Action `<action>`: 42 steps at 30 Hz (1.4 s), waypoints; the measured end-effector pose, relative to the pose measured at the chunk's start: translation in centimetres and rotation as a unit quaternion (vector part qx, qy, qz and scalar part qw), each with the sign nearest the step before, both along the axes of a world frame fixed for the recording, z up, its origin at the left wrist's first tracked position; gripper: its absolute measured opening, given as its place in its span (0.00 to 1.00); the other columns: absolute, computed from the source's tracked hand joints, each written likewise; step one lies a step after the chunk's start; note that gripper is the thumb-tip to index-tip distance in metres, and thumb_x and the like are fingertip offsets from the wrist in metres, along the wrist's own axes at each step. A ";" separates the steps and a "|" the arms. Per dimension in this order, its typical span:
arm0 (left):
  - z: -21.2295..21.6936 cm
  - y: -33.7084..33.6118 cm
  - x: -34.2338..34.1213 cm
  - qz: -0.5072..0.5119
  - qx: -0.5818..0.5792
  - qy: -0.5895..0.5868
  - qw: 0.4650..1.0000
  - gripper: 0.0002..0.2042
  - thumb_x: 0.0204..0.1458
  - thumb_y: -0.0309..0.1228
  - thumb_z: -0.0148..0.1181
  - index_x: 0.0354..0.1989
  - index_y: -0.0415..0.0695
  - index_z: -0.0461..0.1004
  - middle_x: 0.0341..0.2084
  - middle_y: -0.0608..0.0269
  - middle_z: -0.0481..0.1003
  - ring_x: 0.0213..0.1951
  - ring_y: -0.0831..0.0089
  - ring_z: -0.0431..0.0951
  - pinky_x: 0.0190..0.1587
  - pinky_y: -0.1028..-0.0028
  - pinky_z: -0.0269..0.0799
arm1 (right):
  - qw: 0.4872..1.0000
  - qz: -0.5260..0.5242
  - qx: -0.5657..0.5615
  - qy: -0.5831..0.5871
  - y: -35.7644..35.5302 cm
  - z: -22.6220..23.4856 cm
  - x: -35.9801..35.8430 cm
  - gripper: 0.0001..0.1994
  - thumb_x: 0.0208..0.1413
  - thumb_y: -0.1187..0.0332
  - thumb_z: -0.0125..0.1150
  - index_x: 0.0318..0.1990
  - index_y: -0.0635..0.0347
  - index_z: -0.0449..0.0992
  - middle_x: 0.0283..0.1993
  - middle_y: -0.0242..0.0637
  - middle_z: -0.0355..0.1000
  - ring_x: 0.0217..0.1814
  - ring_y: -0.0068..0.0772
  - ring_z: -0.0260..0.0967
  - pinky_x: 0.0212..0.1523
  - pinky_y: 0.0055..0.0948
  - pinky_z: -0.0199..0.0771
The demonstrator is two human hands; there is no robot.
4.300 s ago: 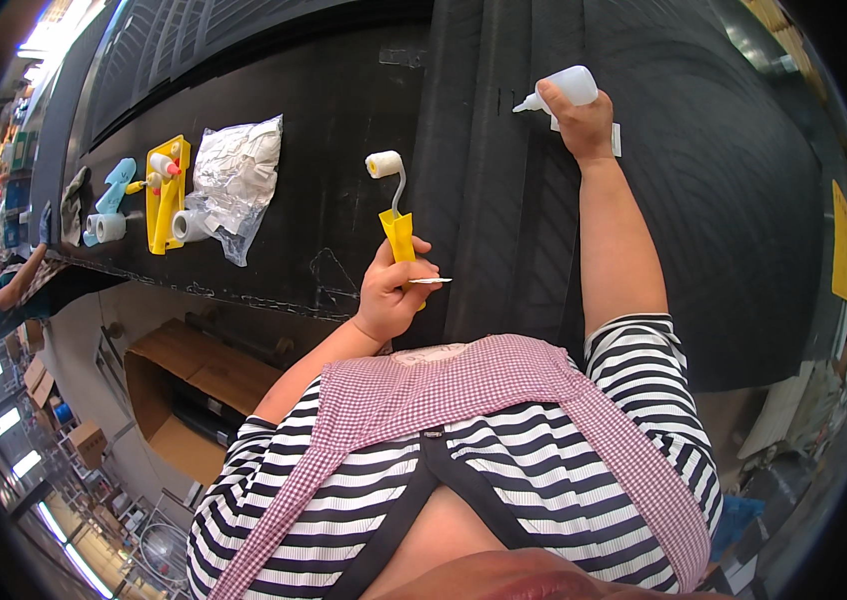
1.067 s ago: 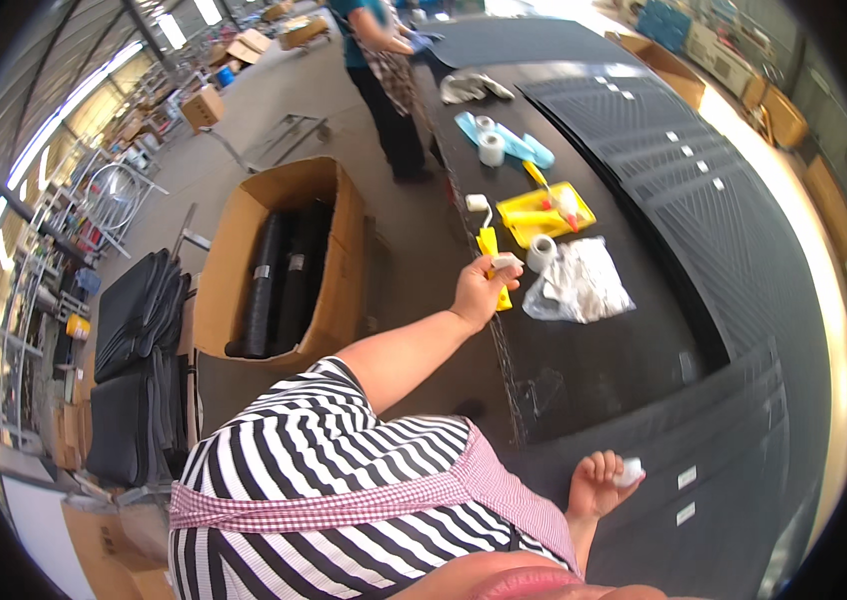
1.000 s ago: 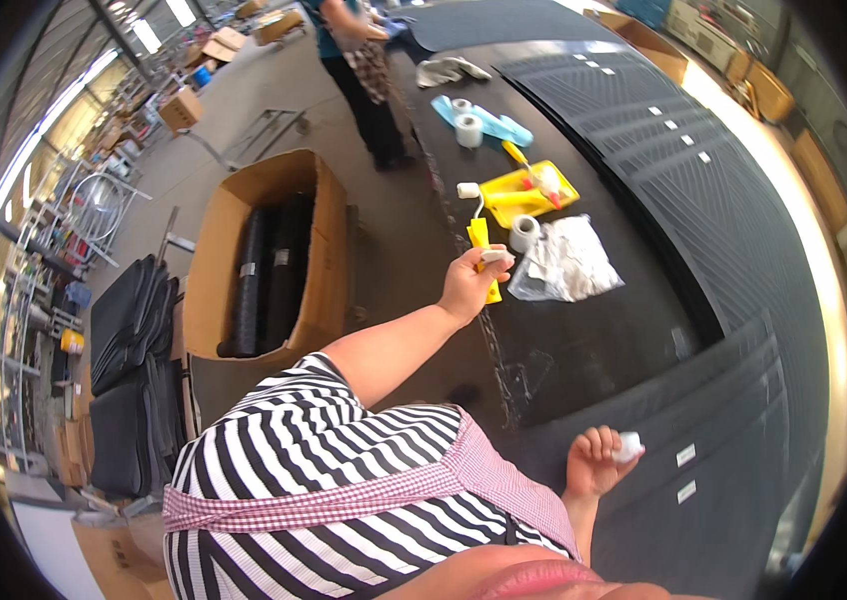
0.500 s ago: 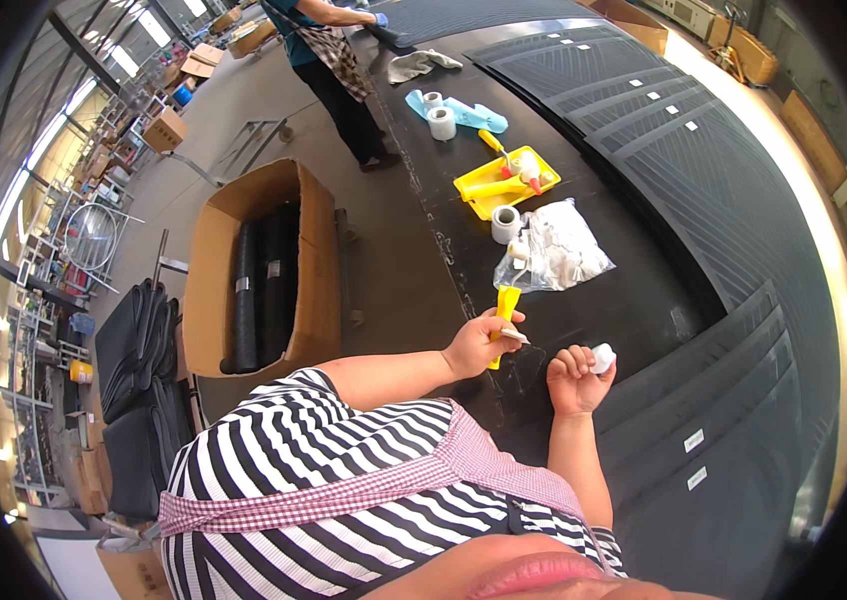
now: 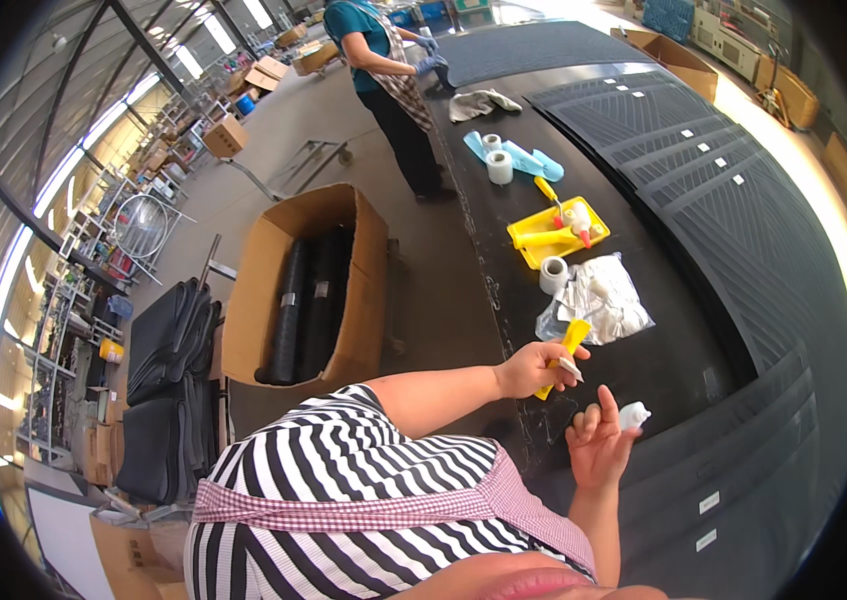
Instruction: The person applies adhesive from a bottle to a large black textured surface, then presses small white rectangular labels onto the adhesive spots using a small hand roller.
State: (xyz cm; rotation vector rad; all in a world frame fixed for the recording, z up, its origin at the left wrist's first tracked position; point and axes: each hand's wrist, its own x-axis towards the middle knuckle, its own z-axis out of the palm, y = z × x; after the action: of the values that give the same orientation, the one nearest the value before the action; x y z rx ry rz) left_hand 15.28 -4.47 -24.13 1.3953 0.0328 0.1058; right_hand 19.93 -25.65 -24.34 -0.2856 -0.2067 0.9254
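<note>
My left hand (image 5: 534, 370) is closed around a yellow-handled tool (image 5: 576, 334), which looks like a small paint roller. A small white pointed piece (image 5: 571, 368) sticks out between its thumb and fingers; its kind is unclear. To the right, my right hand (image 5: 599, 440) holds a small white bottle (image 5: 633, 415) with a narrow tip, tilted, the index finger raised. Just beyond my left hand lies a clear plastic bag (image 5: 604, 300) with white contents. Next to it stand a white roll (image 5: 554, 275) and a yellow tray (image 5: 592, 240) holding a yellow-handled tool and a white, red-tipped bottle.
Black ribbed mats (image 5: 724, 230) are stacked along the table's right side. Farther up are white rolls (image 5: 500, 168), blue sheeting (image 5: 534, 162) and a grey cloth (image 5: 484, 103). A carton (image 5: 244, 330) with black rolls stands left. A gloved co-worker (image 5: 384, 70) stands at the far end.
The view has shifted, so the table things appear lower and farther right. My right index finger has lifted, and the white bottle's narrow tip now shows. My left hand keeps its hold.
</note>
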 end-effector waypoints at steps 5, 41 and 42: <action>2.9 5.5 3.7 -0.109 0.070 0.092 0.987 0.14 0.54 0.18 0.56 0.50 0.40 0.75 0.30 0.63 0.77 0.33 0.78 0.77 0.38 0.76 0.74 | 0.879 -0.025 -0.419 -0.224 1.1 2.3 1.4 0.40 0.54 0.76 0.62 0.72 0.69 0.47 0.24 0.29 0.68 0.23 0.17 0.65 0.23 0.15 0.64; -0.4 -4.9 -9.3 -0.047 -0.016 0.057 0.997 0.07 0.54 0.21 0.62 0.40 0.44 0.78 0.58 0.62 0.65 0.45 0.73 0.75 0.43 0.74 0.74 | 0.411 -0.060 -0.704 -0.576 2.5 -0.6 -1.9 0.38 0.43 0.56 0.73 0.58 0.66 0.63 0.40 0.54 0.77 0.44 0.56 0.77 0.47 0.43 0.76; -0.2 -4.8 -9.3 -0.043 -0.017 0.058 0.997 0.07 0.54 0.21 0.62 0.40 0.44 0.78 0.58 0.62 0.65 0.45 0.72 0.75 0.44 0.74 0.74 | 0.412 -0.063 -0.703 -0.576 2.6 -0.6 -2.0 0.38 0.43 0.56 0.73 0.58 0.66 0.63 0.40 0.54 0.77 0.44 0.56 0.77 0.47 0.43 0.76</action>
State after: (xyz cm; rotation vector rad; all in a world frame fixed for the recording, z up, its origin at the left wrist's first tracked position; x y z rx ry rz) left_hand 5.95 -9.31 -24.32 1.3656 0.0704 -0.0478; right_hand 17.96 -23.00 -24.92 -2.5679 -0.6232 0.3241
